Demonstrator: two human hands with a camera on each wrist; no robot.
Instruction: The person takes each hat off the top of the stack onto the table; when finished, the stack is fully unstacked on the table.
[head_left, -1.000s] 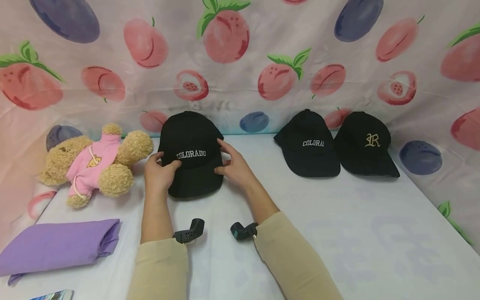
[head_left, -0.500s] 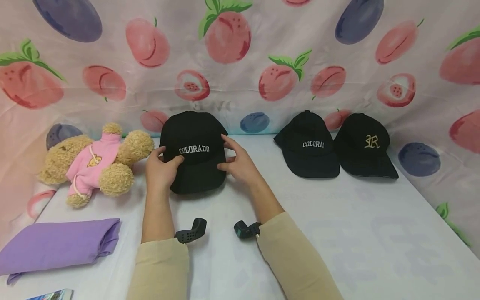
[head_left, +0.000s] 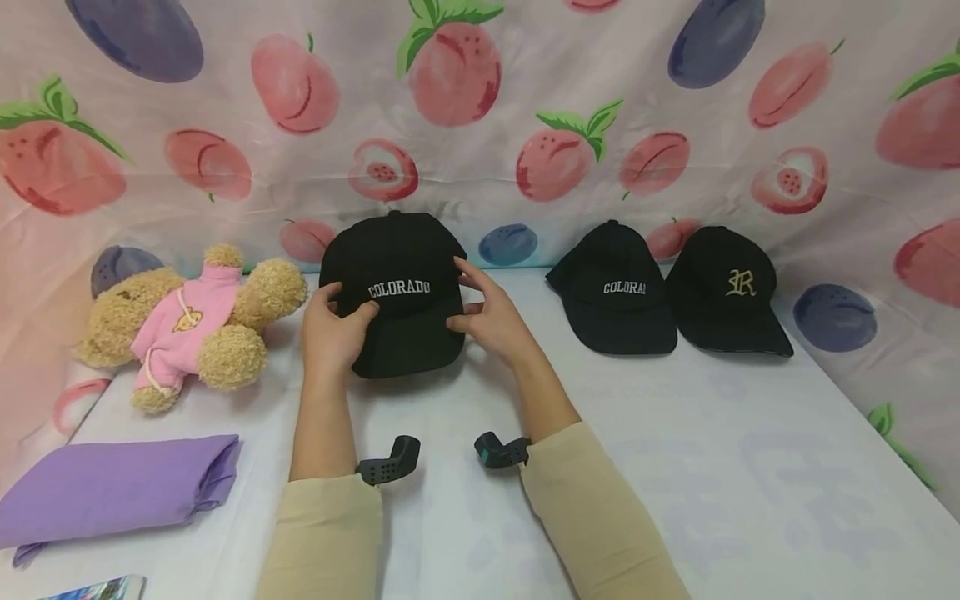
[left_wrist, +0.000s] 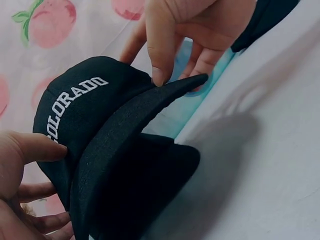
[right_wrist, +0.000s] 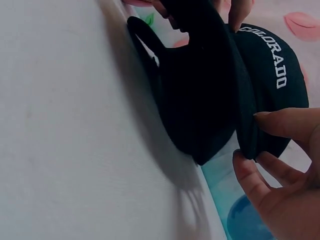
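A black baseball cap with white COLORADO lettering is held between both hands, brim toward me. My left hand grips its left side, thumb on the front beside the lettering. My right hand pinches the brim's right end; in the right wrist view, the thumb lies on top and fingertips are below. Shadow shows under the tilted brim in the left wrist view, and the cap's dark inside faces the table. Two more black caps stand at the back right: a COLORADO one and one with a gold R.
On the left lies a teddy bear in pink clothes. Nearer me are a folded purple cloth and the corner of a colourful flat item. A fruit-print curtain hangs behind the white table.
Both hands have moved the held cap slightly right and upward in the head view, keeping their grip. The other caps, bear and cloth stay in place.
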